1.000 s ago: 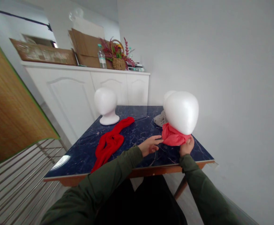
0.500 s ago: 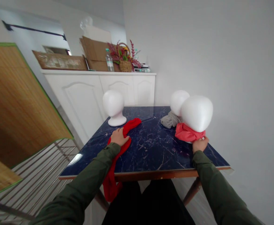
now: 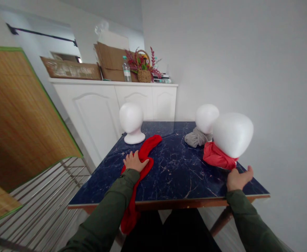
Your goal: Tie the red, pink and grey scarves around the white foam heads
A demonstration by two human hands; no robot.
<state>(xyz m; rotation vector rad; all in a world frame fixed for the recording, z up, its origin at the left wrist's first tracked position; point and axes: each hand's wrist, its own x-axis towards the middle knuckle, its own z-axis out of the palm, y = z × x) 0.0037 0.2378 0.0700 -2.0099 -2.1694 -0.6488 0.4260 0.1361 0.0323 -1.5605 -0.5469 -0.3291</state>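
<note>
My left hand (image 3: 135,161) lies flat with spread fingers on a long red scarf (image 3: 150,146), which trails over the table's front edge. At the right, a white foam head (image 3: 233,134) with a coral-red cloth (image 3: 218,156) around its neck leans to the right. My right hand (image 3: 238,179) is just below that neck, thumb stretched out to the side; its fingertips are partly hidden near the base, and I cannot tell whether they touch it. Behind stands another foam head (image 3: 206,117) with a grey cloth (image 3: 196,137) at its neck. A bare foam head (image 3: 131,119) stands upright at the far left.
The dark blue marbled table (image 3: 174,171) has its right edge close to the wall. Behind it, a white cabinet (image 3: 95,108) carries cardboard boxes, a plastic bottle (image 3: 126,70) and a flower basket (image 3: 144,75). A metal rack (image 3: 61,189) with a bamboo mat stands at left.
The right foam head has tilted over further to the right with its coral-red cloth. My right hand has moved off the cloth's edge, its thumb now out. My left hand's fingers have spread on the scarf.
</note>
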